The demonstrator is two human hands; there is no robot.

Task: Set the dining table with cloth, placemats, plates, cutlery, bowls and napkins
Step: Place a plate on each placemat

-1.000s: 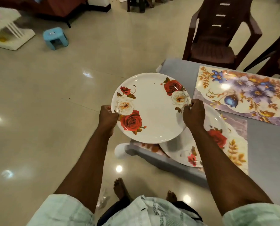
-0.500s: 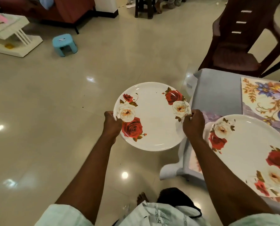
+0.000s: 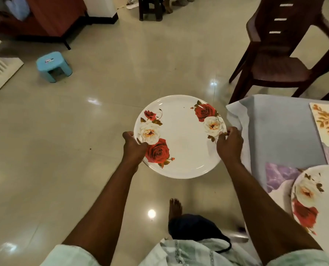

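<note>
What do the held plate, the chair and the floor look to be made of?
Plate: glossy white, printed roses, thin rim; melamine or ceramic, unclear. Chair: dark brown moulded plastic, slotted back. Floor: polished tile, mirroring the lights.

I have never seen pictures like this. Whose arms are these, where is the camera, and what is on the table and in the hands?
No machine here: the arms belong to a person who wears a wide-angle camera on the head, looking forward and down. So you see the person's own arms from above. The left hand and the right hand each grip one edge of a rose plate, held over the floor beside the table. The table has a grey cloth. A second plate lies on a placemat there, and another placemat lies farther back. A brown chair stands behind the table.
</note>
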